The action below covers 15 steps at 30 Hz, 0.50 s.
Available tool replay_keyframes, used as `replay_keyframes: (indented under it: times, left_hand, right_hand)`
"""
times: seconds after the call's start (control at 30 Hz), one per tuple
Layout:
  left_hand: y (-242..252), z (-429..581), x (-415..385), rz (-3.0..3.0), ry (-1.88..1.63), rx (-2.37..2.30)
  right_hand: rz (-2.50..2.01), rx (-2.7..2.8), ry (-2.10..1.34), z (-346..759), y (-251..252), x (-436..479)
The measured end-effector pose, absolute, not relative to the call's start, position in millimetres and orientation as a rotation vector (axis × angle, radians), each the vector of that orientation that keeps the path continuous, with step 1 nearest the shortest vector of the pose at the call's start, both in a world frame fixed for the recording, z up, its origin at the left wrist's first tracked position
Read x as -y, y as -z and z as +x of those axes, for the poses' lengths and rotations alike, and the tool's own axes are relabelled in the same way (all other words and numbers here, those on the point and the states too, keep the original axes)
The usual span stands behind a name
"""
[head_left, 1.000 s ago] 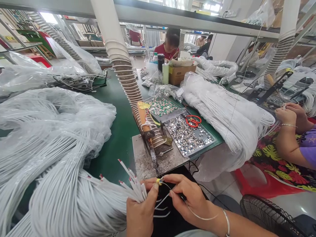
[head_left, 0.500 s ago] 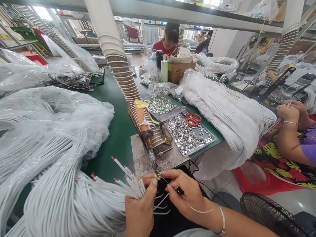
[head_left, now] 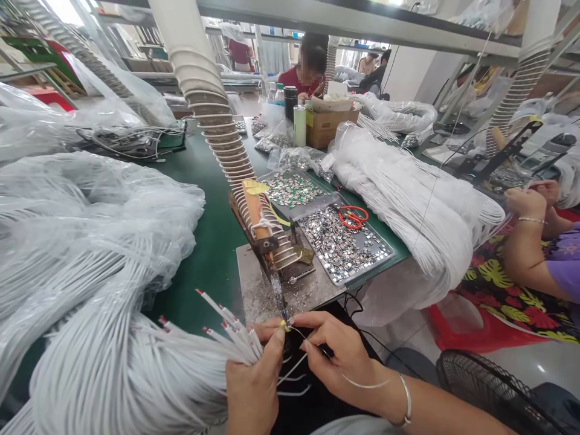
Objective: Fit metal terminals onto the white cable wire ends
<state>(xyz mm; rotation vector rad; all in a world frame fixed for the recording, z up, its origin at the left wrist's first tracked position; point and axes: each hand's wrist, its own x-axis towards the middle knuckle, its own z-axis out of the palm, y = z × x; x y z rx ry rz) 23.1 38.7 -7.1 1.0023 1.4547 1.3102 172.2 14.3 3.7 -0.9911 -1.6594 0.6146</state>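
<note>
My left hand (head_left: 254, 383) is closed round several white cables (head_left: 238, 338) with red wire ends; its thumb and finger pinch at the iron's tip. My right hand (head_left: 338, 359) is closed on a thin solder wire (head_left: 299, 332), whose tail curves past the palm. Its forefinger reaches to a tiny metal part at the tip, partly hidden by fingers. A soldering iron (head_left: 277, 290) with a wooden handle (head_left: 256, 212) is fixed in a stand, pointing down at my fingertips. Its tip meets the work between both hands.
A tray of small metal connectors (head_left: 335, 248) with an orange-red loop (head_left: 353, 216) lies beyond a stained board (head_left: 254, 284). Behind it is a tray of green-and-silver pieces (head_left: 294, 188). Cable bundles (head_left: 90, 350) flank both sides. A ribbed hose (head_left: 217, 139) hangs close. A co-worker's hands (head_left: 525, 202) are at right.
The view has shifted slightly, so the scene sits a little further left. Both hands stay at the iron's tip with the same hold; the fingers have moved only slightly.
</note>
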Motion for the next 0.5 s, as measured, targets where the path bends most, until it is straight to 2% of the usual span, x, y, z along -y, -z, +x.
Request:
replay_keyframes:
  times: [0.27,0.5]
  left_hand:
    - [11.9,18.3,-36.2,0.848,-1.21,-1.396]
    - [14.0,19.3,-39.4,0.772,-1.258,-1.329]
  right_hand:
    - [-0.977,1.653,-0.598,171.5,-0.6,-12.0]
    - [-0.961,1.596,-0.548,166.3,1.1,-18.5]
